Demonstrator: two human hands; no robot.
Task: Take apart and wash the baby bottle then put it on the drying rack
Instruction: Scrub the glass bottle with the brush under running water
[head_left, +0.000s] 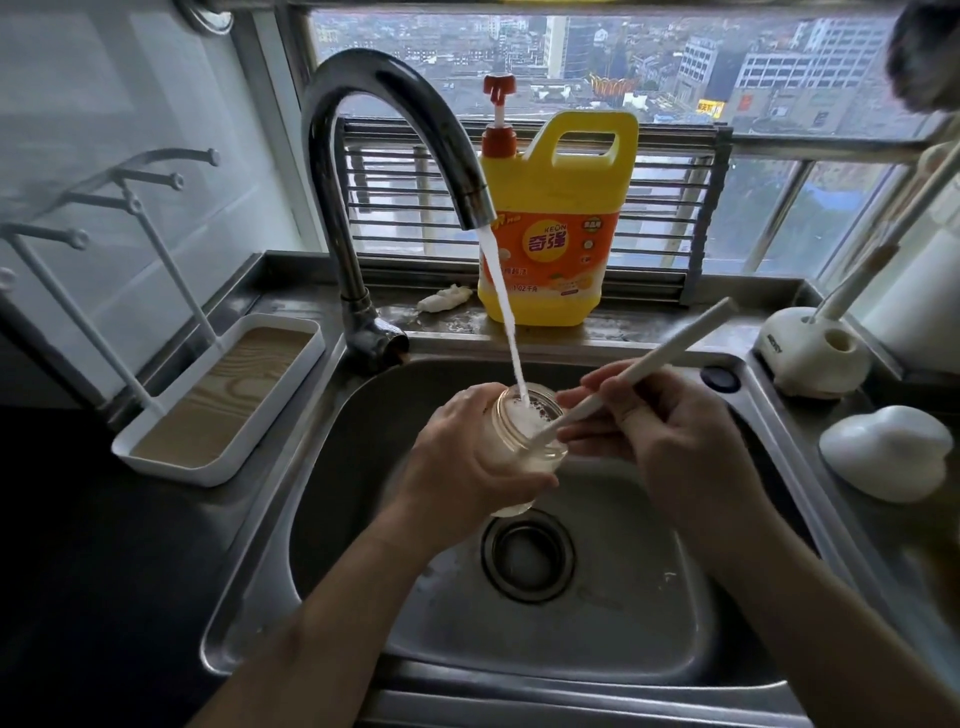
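My left hand (462, 457) grips the clear baby bottle body (535, 441) over the steel sink (649, 597), its open mouth tilted up toward the tap. Water streams from the faucet (395, 156) into the bottle, which is full of foam. My right hand (670, 431) holds the white handle of a bottle brush (654, 358); the brush head is inside the bottle and hidden by foam. The white drying rack (218, 395) with upright pegs stands on the counter at the left. The bottle's other parts are not identifiable for sure.
A yellow dish-soap jug (556, 218) stands on the ledge behind the sink. At the right are a white brush holder (810, 353) and a white rounded object (893, 452). The sink drain (527, 556) lies below my hands. A window is behind.
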